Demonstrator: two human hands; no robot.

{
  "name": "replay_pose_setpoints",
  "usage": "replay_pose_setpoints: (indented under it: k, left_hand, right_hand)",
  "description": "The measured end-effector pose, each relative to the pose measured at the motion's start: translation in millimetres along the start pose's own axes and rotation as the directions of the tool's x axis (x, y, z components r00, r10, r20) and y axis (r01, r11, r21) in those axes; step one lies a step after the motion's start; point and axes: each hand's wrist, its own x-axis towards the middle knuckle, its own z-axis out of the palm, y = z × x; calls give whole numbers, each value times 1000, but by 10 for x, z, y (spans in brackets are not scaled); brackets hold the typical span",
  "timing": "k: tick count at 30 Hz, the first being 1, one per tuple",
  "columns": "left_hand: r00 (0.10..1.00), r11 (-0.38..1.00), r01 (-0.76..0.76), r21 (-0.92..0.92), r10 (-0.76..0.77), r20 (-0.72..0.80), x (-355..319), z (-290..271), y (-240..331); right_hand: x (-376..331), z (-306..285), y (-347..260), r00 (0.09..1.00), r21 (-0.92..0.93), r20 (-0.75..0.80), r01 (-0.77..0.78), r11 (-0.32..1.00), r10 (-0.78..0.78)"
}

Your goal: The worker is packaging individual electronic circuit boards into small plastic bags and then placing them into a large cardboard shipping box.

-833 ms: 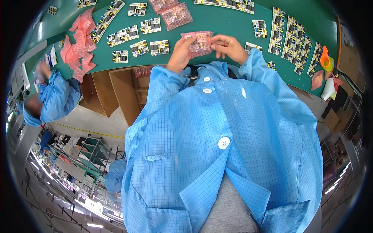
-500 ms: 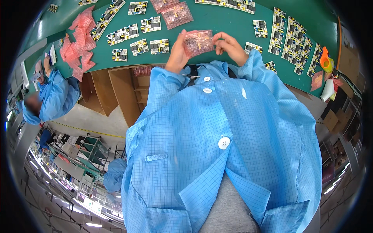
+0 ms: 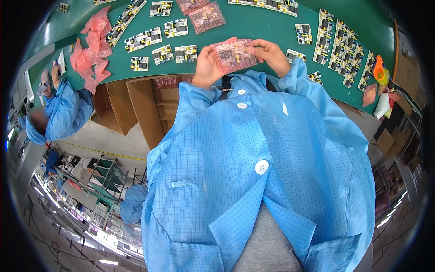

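Between my hands, above the near edge of the green table [image 3: 253, 27], is a pink bubble-wrap bag [image 3: 234, 55] with a circuit board showing through it. My left hand [image 3: 209, 66] grips its left side. The fingers of my right hand [image 3: 270, 55] close on its right edge. Two more filled pink bags [image 3: 206, 17] lie just beyond, at the far side. Bare circuit boards lie nearby: one [image 3: 186, 54] left of my left hand, and a small one [image 3: 295, 55] right of my right hand.
Loose pink bubble-wrap bags [image 3: 94, 45] are heaped at the left. Rows of circuit boards [image 3: 344, 50] cover the right side, by an orange tape dispenser [image 3: 379, 68]. An open cardboard box [image 3: 144, 109] stands below the table edge. A person in blue [image 3: 68, 109] works at far left.
My right hand has moved onto the bag's right edge, its fingers now closed there. The bag has come slightly nearer and tilted, its right side higher.
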Motion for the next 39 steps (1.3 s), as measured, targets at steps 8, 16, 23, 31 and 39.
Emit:
replay_pose_setpoints:
  k: [8, 16, 23, 31, 39]
  left_hand:
    - [999, 1000, -9, 28, 7, 52, 27, -170, -59]
    - [999, 967, 29, 254, -22, -31, 66, -329, -227]
    - [987, 806, -98, 583, 156, -49, 2, -26, -217]
    - [985, 930, -123, 346, 158, -75, 205, -498, -267]
    - [961, 992, -111, -54, 93, -261, 213, -286, 81]
  right_hand:
    - [-87, 41, -96, 996, -20, 86, 33, 999, -31]
    - [-81, 50, -73, 990, 36, 133, -46, 998, 41]
    - [-70, 38, -99, 980, 28, 190, -60, 998, 53]
    - [89, 150, 46, 993, 49, 116, -27, 998, 21]
    - [372, 67, 208, 996, -42, -87, 16, 999, -19]
